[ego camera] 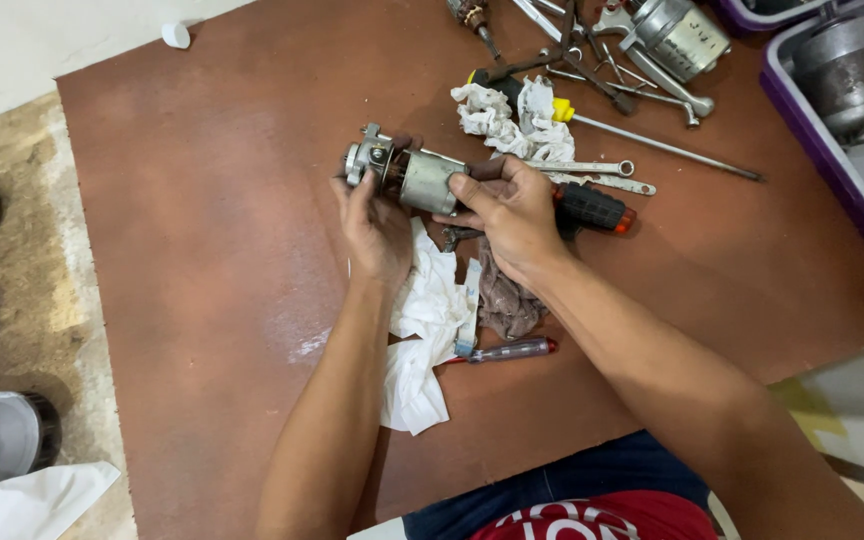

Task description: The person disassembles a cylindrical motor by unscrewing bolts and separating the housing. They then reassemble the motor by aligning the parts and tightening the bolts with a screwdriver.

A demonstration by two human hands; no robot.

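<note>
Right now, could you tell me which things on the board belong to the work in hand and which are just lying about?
In hand:
- metal motor part, gripped by left hand and right hand

Lying about:
- white rag
- spanners
- yellow-handled screwdriver
- small tester screwdriver
- purple tray

Pale rectangular label (694, 40) on grey metal cylinder (674, 30), top right among tools.

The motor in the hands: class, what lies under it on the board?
Under the motor lie a white rag and a grey rag. The right hand covers whatever lies beneath it.
</note>
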